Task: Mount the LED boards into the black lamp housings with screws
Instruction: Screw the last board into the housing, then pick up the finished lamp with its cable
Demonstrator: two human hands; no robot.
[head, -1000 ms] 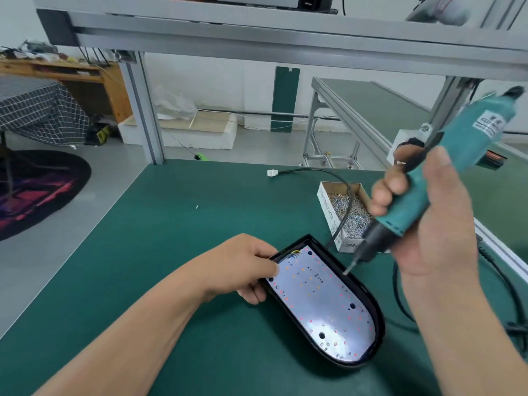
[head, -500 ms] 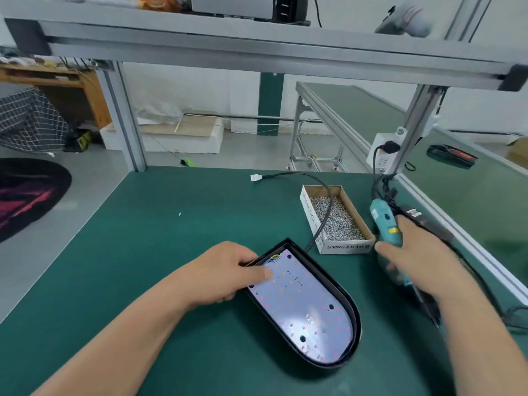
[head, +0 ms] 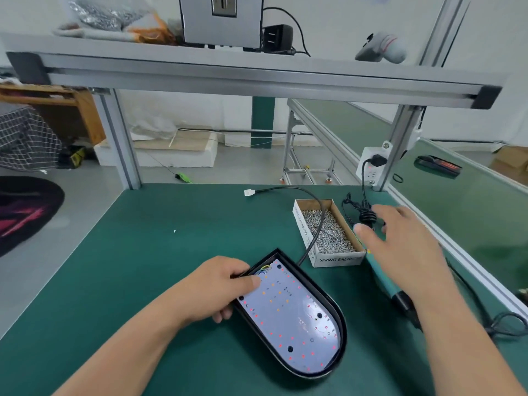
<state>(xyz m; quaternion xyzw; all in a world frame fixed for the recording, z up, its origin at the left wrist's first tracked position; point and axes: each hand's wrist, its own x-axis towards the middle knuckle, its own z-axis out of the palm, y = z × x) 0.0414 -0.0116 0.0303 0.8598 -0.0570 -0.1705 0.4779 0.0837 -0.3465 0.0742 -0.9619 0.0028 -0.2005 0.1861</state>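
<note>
Left fingers (head: 220, 318): curled round the left rim of the housing (head: 340, 315), gripping it; the thumb lies flat on the board's corner.
Left hand (head: 217, 287): knuckles up, at the housing's square end.
Right fingers (head: 397, 212): spread and straight, blurred, holding nothing; the thumb tip hangs just by the box's right wall.
Right hand (head: 400, 247): palm down over the table, well clear of the housing.
Board (head: 294, 315): white, dotted with red and orange LEDs, seated inside the housing under the left thumb. Dark holes show near its edges; whether screws sit in them cannot be told.
Housing: black, flat on the table, its rounded end pointing away from the left fingers.
Wires (head: 264, 268): yellow and blue, just beyond the left thumb.
Driver (head: 383, 284): teal with a black nose, lying under the right palm and wrist, not gripped.
Box (head: 337, 259): open cardboard, just left of the right thumb, between the two hands.
Screws (head: 328, 232): a silver heap filling the box.
Cable (head: 320, 212): black, runs from the housing's square end over the box to a white plug (head: 249, 192) far beyond the left fingers.
Cord (head: 366, 212): a black coil just beside the right fingertips.
Table (head: 143, 267): green mat under both hands.
</note>
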